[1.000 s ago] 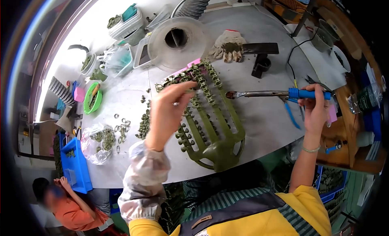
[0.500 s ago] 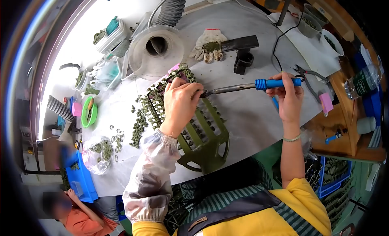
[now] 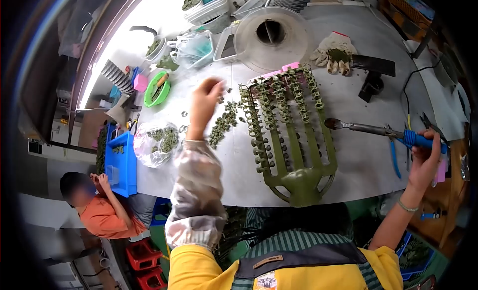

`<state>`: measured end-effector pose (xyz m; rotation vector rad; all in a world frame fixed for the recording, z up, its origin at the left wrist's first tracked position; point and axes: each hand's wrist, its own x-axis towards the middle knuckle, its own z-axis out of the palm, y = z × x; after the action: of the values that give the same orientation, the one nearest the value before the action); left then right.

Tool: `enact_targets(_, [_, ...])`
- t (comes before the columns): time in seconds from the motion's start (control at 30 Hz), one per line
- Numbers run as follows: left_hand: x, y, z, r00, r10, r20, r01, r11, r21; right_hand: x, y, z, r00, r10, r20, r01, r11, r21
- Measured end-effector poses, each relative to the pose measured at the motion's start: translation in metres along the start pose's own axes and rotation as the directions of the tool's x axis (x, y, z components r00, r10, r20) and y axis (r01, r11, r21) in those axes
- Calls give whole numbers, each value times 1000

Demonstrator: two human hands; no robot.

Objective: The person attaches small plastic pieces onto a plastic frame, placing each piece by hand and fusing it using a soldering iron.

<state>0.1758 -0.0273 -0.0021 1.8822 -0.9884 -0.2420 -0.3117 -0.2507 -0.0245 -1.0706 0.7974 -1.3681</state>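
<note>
My right hand (image 3: pixel 423 163) grips the blue handle of a soldering iron (image 3: pixel 371 129), whose broad dark tip points left, near the right bar of a green wax tree (image 3: pixel 302 183). The tree lies on the table, its long bars lined with many small green ring-shaped pieces (image 3: pixel 269 103); a pink strip (image 3: pixel 290 67) shows at its far end. My left hand (image 3: pixel 201 108), in a pale sleeve, is off the tree, above the table beside a pile of small green pieces (image 3: pixel 224 124). Its fingers are bent but motion-blurred, so anything in them cannot be made out.
A bag of green pieces (image 3: pixel 158 140) and a green bowl (image 3: pixel 157 89) are at left. A round clear cover (image 3: pixel 244 38) with a duct stands at the back, near a stained glove (image 3: pixel 334 48) and black holder (image 3: pixel 373 71). Pliers (image 3: pixel 394 158) lie right. Another person (image 3: pixel 107 213) sits by a blue tray (image 3: pixel 130 163).
My left hand has left the tree and moved left. My right hand has drawn the soldering iron away, lower and to the right. The whole view has shifted.
</note>
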Motion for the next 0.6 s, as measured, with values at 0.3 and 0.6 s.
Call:
enact_targets(0.3, [-28,-182,-93,940,-188,-285,340,465,817,-9,-10,4,999,-15,40,16,1000,-9])
enact_targets(0.6, [-30,-107,-85,923,-332,-196,315,942,-115,-16,-19,14,1000,-19,-4,19,1000,-13])
